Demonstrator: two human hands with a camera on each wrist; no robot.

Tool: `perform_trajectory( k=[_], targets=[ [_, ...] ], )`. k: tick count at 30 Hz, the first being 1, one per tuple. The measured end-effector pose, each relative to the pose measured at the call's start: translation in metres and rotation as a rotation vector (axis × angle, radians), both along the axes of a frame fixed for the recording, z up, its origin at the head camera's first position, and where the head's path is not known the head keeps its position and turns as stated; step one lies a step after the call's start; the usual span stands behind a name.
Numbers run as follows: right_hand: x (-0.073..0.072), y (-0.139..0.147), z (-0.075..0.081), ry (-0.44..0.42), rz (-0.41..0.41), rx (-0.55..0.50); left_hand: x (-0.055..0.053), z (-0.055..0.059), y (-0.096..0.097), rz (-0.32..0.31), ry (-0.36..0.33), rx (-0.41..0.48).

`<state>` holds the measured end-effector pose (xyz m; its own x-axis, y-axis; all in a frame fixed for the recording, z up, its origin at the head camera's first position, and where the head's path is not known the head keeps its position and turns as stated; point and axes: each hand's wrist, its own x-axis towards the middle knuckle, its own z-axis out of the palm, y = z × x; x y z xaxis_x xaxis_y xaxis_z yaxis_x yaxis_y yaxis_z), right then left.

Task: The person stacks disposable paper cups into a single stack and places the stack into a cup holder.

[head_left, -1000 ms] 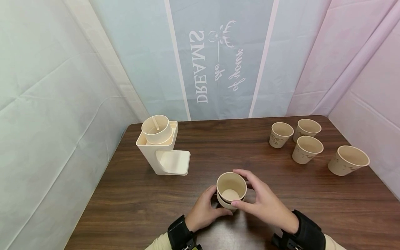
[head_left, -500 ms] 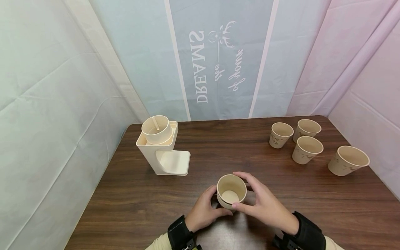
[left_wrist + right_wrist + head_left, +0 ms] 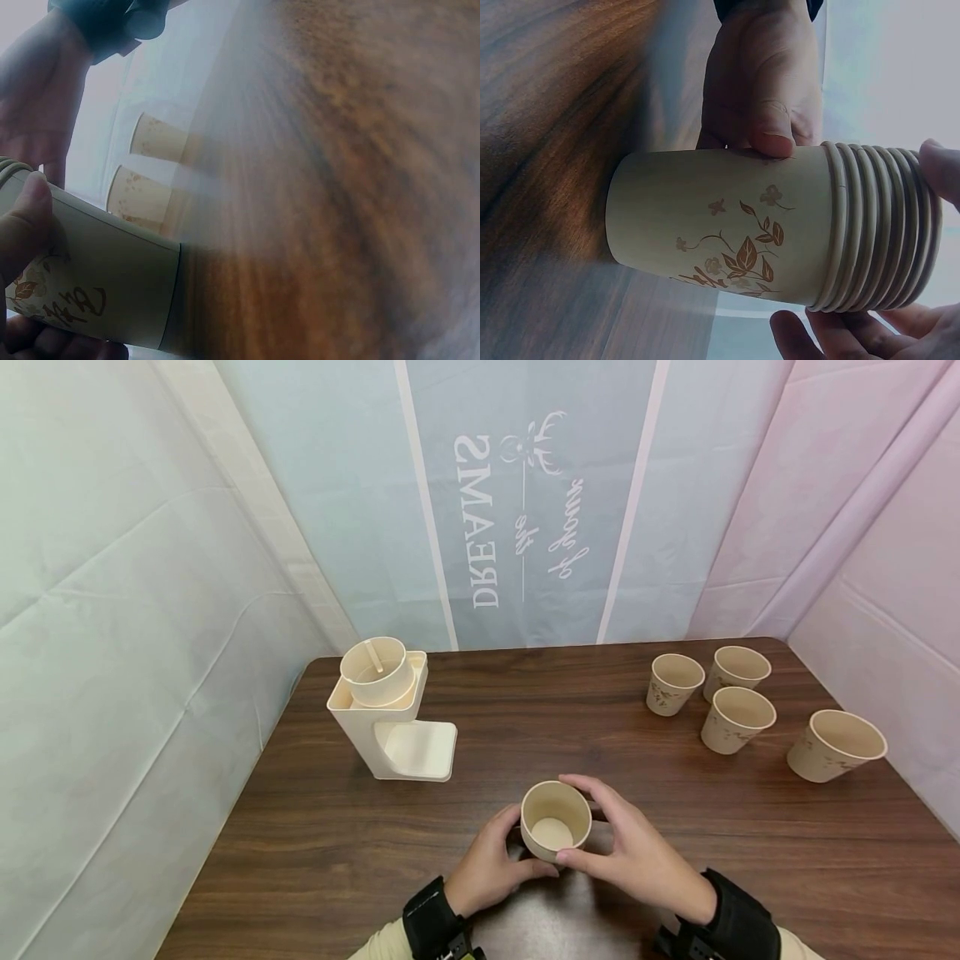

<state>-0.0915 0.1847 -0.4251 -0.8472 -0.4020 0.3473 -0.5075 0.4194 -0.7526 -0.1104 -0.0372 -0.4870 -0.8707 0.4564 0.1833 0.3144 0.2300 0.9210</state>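
A stack of nested beige paper cups (image 3: 553, 837) stands upright on the table between both hands. In the right wrist view, several rims (image 3: 874, 225) lie close together at its top, and brown leaf prints show on its side. My left hand (image 3: 489, 867) grips the stack's body, with the thumb (image 3: 28, 221) pressed along its side. My right hand (image 3: 628, 842) holds the rim end, thumb at the near side and fingers at the far side. Looking down from the head view, I see the top cup's hollow inside; the lower cups are hidden.
At the back left stands a cream plastic stand (image 3: 416, 752) with a round container (image 3: 378, 685) on top, a thin stick inside it. Several separate paper cups (image 3: 738, 722) stand upright at the right. Fabric walls (image 3: 525, 510) border the wooden table (image 3: 315, 852).
The top cup has sunk down into the stack under my right hand, so the gap below its rim has closed. My left hand has stayed in place.
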Motion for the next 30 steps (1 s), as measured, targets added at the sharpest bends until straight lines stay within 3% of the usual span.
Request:
perform_trajectory(
  k=[30],
  targets=[
    [0.0002, 0.003, 0.0006, 0.0, 0.031, 0.017, -0.0001, 0.0011, -0.0002, 0.002, 0.009, -0.008]
  ],
)
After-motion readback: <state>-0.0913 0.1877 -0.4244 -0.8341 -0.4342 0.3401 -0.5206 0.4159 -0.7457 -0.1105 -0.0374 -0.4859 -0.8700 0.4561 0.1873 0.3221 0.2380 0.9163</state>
